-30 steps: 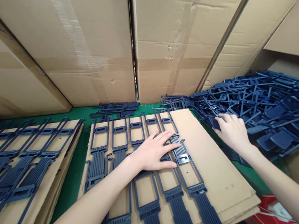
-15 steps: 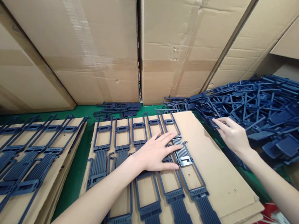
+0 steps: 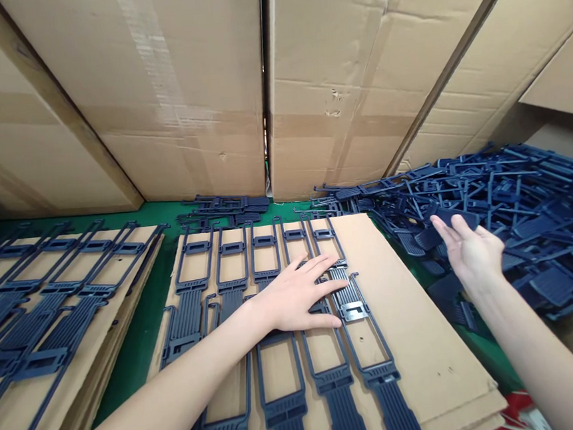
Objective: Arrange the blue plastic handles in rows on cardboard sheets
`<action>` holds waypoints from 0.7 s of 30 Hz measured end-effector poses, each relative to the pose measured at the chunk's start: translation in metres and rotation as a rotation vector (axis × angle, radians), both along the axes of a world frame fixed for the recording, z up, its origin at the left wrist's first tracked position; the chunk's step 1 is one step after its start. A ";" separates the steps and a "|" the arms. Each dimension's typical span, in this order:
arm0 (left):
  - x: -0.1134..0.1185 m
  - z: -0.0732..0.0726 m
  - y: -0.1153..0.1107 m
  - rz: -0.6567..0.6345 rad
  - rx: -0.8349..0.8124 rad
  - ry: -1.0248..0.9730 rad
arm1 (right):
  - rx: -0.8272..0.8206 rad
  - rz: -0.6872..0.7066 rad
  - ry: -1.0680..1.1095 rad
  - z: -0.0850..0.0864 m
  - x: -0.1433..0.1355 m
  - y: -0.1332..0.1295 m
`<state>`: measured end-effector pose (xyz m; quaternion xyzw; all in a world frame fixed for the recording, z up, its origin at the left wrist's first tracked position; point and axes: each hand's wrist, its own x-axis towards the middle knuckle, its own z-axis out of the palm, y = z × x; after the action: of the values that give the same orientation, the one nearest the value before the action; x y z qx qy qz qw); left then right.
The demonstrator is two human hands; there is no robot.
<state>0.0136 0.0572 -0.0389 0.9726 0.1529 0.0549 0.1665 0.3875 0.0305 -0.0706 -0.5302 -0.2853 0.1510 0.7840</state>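
My left hand [image 3: 301,294] lies spread and palm down across the dark blue plastic frames [image 3: 331,376], which are laid in a row on a cardboard sheet [image 3: 412,338]. Each frame has a long open loop and a ribbed flat end. By the thumb and fingertips, a shiny patch shows on the rightmost frame [image 3: 354,311]. At the left edge of the heap, my right hand [image 3: 475,252] is turned palm up. Its bent fingers are at a dark blue plastic part [image 3: 454,216], gripping it by the flat end; the rest of that part is hidden among the others.
A tangled heap of blue plastic parts [image 3: 542,219] covers the right side. Another cardboard stack with frames [image 3: 50,329] lies at left. Small piles of parts [image 3: 226,210] rest on the green surface [image 3: 138,348] behind. Large cardboard boxes [image 3: 195,89] wall off the back.
My right hand has moved right, deeper over the heap, and rolled from palm down to palm up. My left hand stays in place on the frames.
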 end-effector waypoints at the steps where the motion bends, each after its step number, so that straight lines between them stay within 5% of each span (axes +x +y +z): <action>1: 0.000 0.000 0.000 -0.002 -0.003 -0.004 | 0.009 0.004 0.053 0.001 0.002 0.000; 9: 0.000 0.001 0.000 -0.001 -0.010 -0.028 | -0.162 -0.003 -0.450 0.009 -0.018 -0.021; 16: -0.001 0.000 0.000 0.006 -0.001 -0.023 | -0.144 0.059 -1.282 0.022 -0.033 -0.036; 21: -0.001 -0.002 0.001 0.004 0.001 -0.042 | -0.178 -0.115 -1.169 0.027 -0.040 -0.050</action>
<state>0.0128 0.0579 -0.0414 0.9710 0.1512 0.0756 0.1691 0.3471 -0.0198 -0.0439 -0.6037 -0.6269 -0.1855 0.4562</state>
